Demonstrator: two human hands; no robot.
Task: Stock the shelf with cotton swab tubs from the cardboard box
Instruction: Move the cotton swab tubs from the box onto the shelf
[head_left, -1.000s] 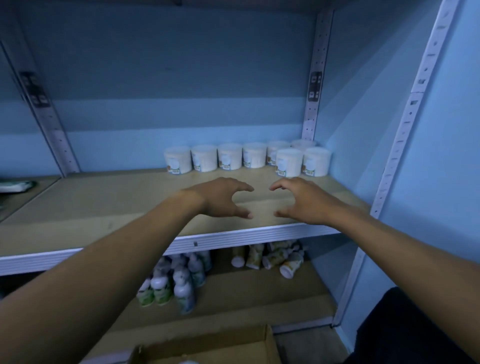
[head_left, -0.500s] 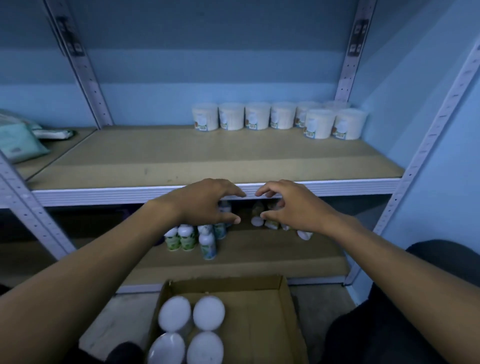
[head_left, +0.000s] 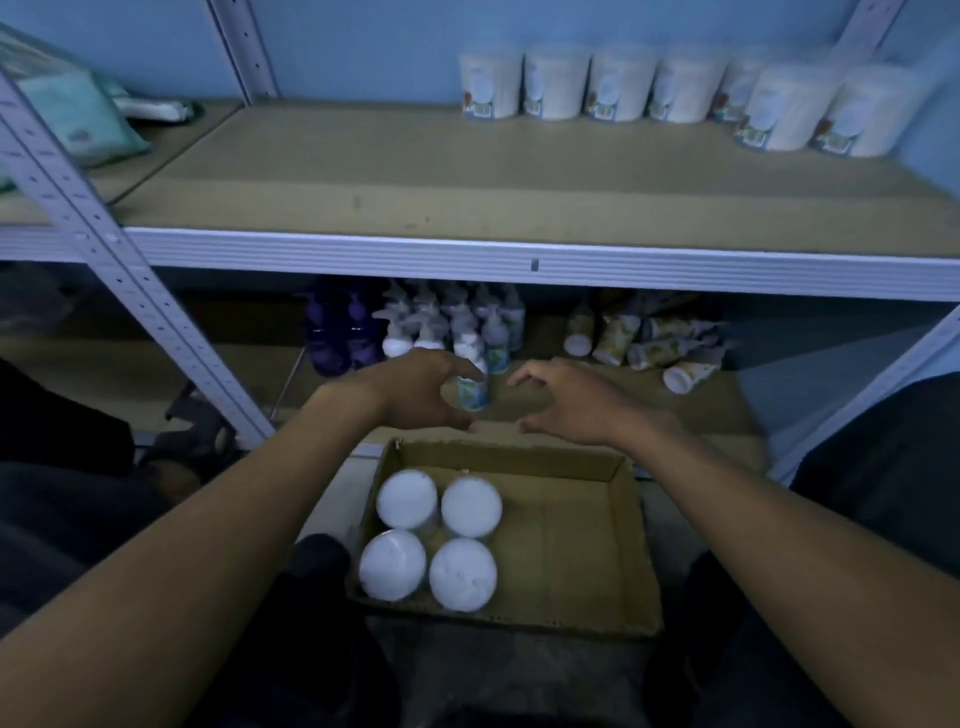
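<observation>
Blue-walled room, metal rack. Shelf (head_left: 467, 182) w/ brown board: 7 swab tubs (head_left: 675, 88) far right. Cardboard box (head_left: 582, 545) on floor, near; 4 tubs (head_left: 436, 540) in its left half. Left hand (head_left: 415, 389) & right hand (head_left: 566, 400) above box, fingers loosely curled, grasping nothing.

Both forearms reach forward, bare. Left hand (head_left: 421, 392) and right hand (head_left: 566, 400) side by side, apart, palms facing each other, fingers and thumbs loosely curved, holding nothing.

Bare forearms, no sleeves; dark trousers (head_left: 883, 467).
</observation>
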